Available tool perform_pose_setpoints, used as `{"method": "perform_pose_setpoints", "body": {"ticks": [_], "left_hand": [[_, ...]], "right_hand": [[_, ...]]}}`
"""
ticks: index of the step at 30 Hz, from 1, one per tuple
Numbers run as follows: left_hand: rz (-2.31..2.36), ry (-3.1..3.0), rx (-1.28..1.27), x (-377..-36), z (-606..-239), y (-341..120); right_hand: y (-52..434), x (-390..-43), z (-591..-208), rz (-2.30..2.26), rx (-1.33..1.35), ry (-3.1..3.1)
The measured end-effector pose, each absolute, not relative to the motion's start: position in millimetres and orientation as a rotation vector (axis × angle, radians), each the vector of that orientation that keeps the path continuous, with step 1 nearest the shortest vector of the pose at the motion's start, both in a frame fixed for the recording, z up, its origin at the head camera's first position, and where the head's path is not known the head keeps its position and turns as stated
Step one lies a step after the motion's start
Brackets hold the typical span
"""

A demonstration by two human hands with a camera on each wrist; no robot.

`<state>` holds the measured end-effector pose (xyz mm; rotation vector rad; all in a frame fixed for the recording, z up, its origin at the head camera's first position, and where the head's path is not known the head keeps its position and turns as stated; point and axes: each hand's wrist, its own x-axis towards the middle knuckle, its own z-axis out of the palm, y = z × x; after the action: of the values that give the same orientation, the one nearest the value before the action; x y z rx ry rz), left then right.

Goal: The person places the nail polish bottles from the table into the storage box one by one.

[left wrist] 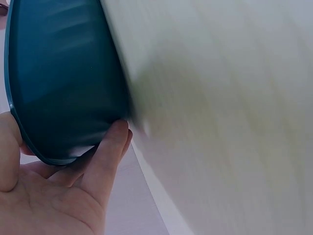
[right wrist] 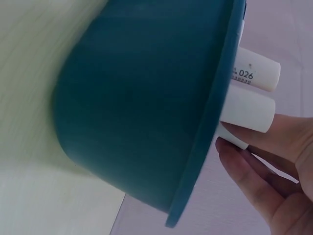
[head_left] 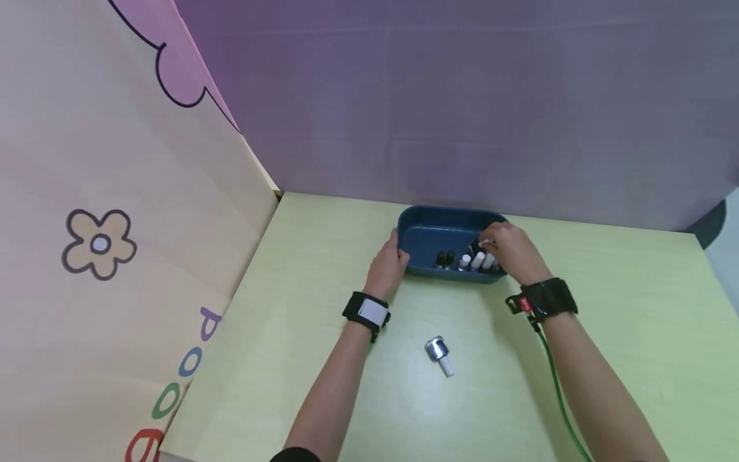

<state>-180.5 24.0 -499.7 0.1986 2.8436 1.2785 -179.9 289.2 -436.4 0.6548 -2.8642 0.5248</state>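
A dark blue oval tub (head_left: 430, 234) stands at the far middle of the pale green table (head_left: 323, 359). My left hand (head_left: 391, 258) grips its left end, thumb over the rim and fingers (left wrist: 105, 159) against the outer wall of the tub (left wrist: 63, 88). My right hand (head_left: 492, 248) reaches into the tub's right end among several small bottles: dark-capped ones (head_left: 444, 258) and white-capped ones (head_left: 478, 260). In the right wrist view a white cap (right wrist: 234, 139) sits pinched between the fingers (right wrist: 244, 166), beside two more white caps (right wrist: 252, 110) above the tub's rim (right wrist: 215, 112).
One small bottle with a silver body and a white cap (head_left: 440, 355) lies on its side on the table, between my forearms. A purple wall stands close behind the tub. A peach panel with a flower drawing (head_left: 99, 244) closes off the left side.
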Motion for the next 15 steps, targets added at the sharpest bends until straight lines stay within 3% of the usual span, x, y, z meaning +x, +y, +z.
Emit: {"method": "perform_pose_setpoints", "body": {"ticks": [15], "left_hand": [[1.267, 2.839, 0.188, -181.2, -499.8, 24.8]], "right_hand": [[289.0, -186.2, -434.6, 0.510, 0.679, -2.951]]}}
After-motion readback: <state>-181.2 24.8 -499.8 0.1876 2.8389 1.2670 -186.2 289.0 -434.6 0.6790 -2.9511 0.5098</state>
